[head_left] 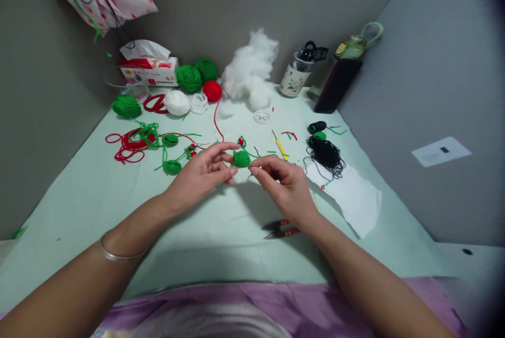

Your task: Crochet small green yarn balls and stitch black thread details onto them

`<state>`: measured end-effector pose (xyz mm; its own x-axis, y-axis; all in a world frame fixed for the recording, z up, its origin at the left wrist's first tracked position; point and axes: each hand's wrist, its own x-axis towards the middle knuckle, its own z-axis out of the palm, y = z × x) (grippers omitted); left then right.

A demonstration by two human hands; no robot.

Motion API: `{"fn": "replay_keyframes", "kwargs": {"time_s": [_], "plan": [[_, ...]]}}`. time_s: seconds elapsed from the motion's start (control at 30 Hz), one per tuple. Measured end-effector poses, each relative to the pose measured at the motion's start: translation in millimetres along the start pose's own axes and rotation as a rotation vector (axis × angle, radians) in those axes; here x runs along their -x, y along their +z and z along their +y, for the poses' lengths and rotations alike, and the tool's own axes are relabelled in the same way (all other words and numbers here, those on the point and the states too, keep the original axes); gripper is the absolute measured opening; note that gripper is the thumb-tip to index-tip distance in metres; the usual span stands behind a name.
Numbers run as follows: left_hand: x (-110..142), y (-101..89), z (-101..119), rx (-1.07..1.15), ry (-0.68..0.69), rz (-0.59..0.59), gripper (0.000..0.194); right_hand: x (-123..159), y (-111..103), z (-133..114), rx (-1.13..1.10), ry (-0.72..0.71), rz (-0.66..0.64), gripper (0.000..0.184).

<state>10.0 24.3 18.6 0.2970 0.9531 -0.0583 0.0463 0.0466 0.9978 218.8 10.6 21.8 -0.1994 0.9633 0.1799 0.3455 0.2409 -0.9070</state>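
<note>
Between my hands, above the middle of the table, is a small green crocheted piece (241, 159). My left hand (211, 168) grips it from the left with thumb and fingers. On its other side my right hand (282, 182) is closed in a pinch at the piece's right edge; what the fingertips hold is too small to make out. Just beyond lies a small red and green crocheted bit (242, 141). A yellow-handled crochet hook (281, 148) rests past my right hand. Red-handled thread snips (281, 229) lie beneath my right wrist.
Green yarn balls (189, 79), a red ball (212, 91) and a white ball (177, 102) sit back left, near a tissue box (150, 70). White stuffing (252, 72) is heaped at the back. A cup (295, 77), a bottle (339, 75) and black yarn (326, 155) stand or lie right.
</note>
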Motion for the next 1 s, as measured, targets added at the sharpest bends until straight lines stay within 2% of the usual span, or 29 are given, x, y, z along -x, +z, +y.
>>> {"fn": "replay_keyframes", "kwargs": {"time_s": [0.1, 0.17, 0.3, 0.4, 0.47, 0.57, 0.67, 0.73, 0.83, 1.0], "plan": [[-3, -8.6, 3, -0.100, 0.007, -0.028, 0.019, -1, -1, 0, -0.061, 0.020, 0.026, 0.016], [-5, -13.5, 4, -0.048, 0.019, 0.036, 0.023, -1, -2, 0, -0.088, 0.027, 0.027, 0.016], [-8, -18.1, 10, 0.346, 0.030, 0.192, 0.031, -1, -2, -1, -0.096, 0.020, 0.011, 0.016], [-6, -17.7, 17, 0.667, -0.014, 0.163, 0.035, 0, -2, -1, -0.115, 0.005, -0.014, 0.015], [-5, -15.8, 21, 0.779, -0.052, 0.108, 0.036, 0, -1, -2, -0.136, 0.005, -0.016, 0.015], [-3, -9.7, 20, 0.722, -0.041, 0.085, 0.029, 0, -1, -3, -0.175, 0.016, 0.006, 0.013], [-1, -1.1, 12, 0.468, 0.003, 0.138, 0.018, -1, -1, -4, -0.218, 0.019, 0.022, 0.012], [0, 4.9, 5, 0.364, 0.008, 0.076, 0.028, -1, -1, -3, -0.230, 0.015, 0.035, 0.012], [1, 12.0, -1, 0.393, -0.032, -0.036, 0.031, 1, 0, -2, -0.207, 0.004, 0.036, 0.012], [0, 15.3, -2, 0.547, -0.057, -0.039, 0.020, 2, 0, 1, -0.165, -0.001, -0.032, 0.018]]}}
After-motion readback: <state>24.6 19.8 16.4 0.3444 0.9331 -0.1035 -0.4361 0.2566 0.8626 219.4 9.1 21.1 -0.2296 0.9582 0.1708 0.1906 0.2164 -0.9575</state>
